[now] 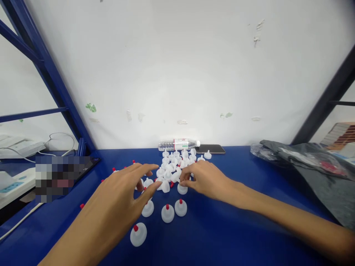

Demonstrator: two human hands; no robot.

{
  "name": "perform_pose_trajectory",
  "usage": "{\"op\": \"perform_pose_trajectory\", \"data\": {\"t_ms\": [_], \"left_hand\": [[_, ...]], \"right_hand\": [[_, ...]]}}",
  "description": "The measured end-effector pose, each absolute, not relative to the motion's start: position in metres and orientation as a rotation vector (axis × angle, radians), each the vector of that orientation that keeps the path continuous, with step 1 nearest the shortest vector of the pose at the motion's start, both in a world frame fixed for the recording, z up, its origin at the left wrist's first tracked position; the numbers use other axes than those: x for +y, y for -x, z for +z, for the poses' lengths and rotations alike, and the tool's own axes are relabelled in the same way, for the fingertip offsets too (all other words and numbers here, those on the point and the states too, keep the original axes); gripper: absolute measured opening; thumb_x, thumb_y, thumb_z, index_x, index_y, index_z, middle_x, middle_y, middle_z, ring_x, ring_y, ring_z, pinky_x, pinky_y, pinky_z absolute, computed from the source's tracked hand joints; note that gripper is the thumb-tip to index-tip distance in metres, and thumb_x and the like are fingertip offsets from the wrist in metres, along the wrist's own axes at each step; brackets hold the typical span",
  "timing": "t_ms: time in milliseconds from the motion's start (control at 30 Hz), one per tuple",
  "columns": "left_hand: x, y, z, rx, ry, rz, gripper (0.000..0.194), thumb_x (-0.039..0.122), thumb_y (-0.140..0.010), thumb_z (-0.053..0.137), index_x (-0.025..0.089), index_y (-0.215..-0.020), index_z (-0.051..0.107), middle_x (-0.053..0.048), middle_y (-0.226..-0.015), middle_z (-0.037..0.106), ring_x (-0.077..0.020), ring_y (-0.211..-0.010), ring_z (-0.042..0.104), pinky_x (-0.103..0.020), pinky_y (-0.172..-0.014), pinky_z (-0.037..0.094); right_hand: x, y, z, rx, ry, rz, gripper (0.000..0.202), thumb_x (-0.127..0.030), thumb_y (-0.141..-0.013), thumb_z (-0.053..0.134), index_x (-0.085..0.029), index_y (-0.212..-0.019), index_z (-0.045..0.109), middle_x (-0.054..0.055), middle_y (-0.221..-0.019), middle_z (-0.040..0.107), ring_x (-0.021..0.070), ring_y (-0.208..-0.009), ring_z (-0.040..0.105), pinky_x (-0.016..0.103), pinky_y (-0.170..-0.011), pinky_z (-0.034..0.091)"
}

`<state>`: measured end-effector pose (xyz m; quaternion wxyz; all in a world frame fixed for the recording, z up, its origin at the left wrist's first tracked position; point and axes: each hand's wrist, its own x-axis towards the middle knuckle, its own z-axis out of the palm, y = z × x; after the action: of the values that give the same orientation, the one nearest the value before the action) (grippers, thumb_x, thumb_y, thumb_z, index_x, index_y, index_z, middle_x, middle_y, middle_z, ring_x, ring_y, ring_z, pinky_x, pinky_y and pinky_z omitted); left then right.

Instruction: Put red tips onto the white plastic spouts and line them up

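My left hand (124, 195) is held over the blue table, thumb and fingers apart with nothing between them. Below it and to its right sit white nozzle caps with red tips, among them one cap (148, 209) partly behind the thumb and another cap (138, 235) lower down. My right hand (203, 179) pinches the top of a white nozzle cap (182, 188); its fingers hide the tip. Two more red-tipped caps, a left one (168, 214) and a right one (181, 208), stand in front. Behind the hands lies a pile of white nozzle caps (169, 168), with a few red tips among them.
A clear water bottle (179, 144) lies along the white wall, beside a dark phone (212, 149). Plastic bags (302, 162) lie at the right. A power strip (20, 183) and cables are at the left. Blue frame posts (55, 74) stand at the sides.
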<state>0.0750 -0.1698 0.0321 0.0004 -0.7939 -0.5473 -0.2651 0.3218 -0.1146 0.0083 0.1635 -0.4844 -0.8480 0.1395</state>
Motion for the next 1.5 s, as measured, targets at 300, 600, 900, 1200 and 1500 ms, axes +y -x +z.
{"op": "perform_pose_trajectory", "data": {"t_ms": [300, 600, 900, 1200, 1500], "left_hand": [[-0.167, -0.089, 0.025, -1.641, 2.668, -0.781, 0.042, 0.053, -0.097, 0.058, 0.031, -0.131, 0.07, 0.001, -0.098, 0.077, -0.0128, -0.044, 0.05, -0.033, -0.059, 0.046], [-0.166, -0.071, 0.034, -1.755, 2.436, -0.799, 0.036, 0.052, -0.096, 0.058, 0.032, -0.121, 0.075, -0.001, -0.101, 0.078, -0.025, -0.079, 0.072, -0.037, -0.071, 0.05], [-0.166, -0.069, 0.035, -1.761, 2.451, -0.776, 0.039, 0.054, -0.095, 0.057, 0.031, -0.121, 0.076, -0.003, -0.105, 0.079, -0.029, -0.092, 0.074, -0.04, -0.079, 0.055], [-0.168, -0.075, 0.033, -1.698, 2.473, -0.696, 0.036, 0.047, -0.098, 0.055, 0.027, -0.119, 0.076, -0.004, -0.099, 0.078, -0.026, -0.088, 0.074, -0.032, -0.065, 0.051], [-0.167, -0.08, 0.032, -1.683, 2.514, -0.621, 0.032, 0.042, -0.098, 0.053, 0.029, -0.116, 0.077, -0.002, -0.094, 0.077, -0.0229, -0.076, 0.072, -0.031, -0.059, 0.046]], "right_hand": [[-0.138, -0.316, 0.043, -2.051, 0.944, 0.961, 0.011, -0.033, -0.09, 0.077, -0.023, -0.092, 0.08, -0.002, -0.074, 0.077, 0.0118, -0.063, 0.069, 0.021, -0.058, 0.051], [-0.121, -0.316, 0.018, -2.449, 1.312, 0.313, 0.018, -0.029, -0.099, 0.064, -0.025, -0.097, 0.081, 0.0, -0.087, 0.082, 0.0161, -0.071, 0.073, 0.028, -0.063, 0.047], [-0.117, -0.307, -0.01, -2.598, 1.488, -0.004, 0.014, -0.031, -0.096, 0.071, -0.022, -0.095, 0.081, 0.006, -0.093, 0.082, 0.0264, -0.084, 0.076, 0.03, -0.059, 0.038], [-0.12, -0.313, -0.012, -2.712, 1.462, -0.083, 0.014, -0.017, -0.097, 0.061, -0.019, -0.096, 0.074, 0.009, -0.093, 0.079, 0.026, -0.081, 0.074, 0.031, -0.054, 0.026], [-0.122, -0.322, -0.005, -2.689, 1.412, 0.087, 0.015, -0.007, -0.092, 0.061, -0.018, -0.09, 0.072, 0.008, -0.087, 0.076, 0.0217, -0.076, 0.069, 0.03, -0.055, 0.027]]}}
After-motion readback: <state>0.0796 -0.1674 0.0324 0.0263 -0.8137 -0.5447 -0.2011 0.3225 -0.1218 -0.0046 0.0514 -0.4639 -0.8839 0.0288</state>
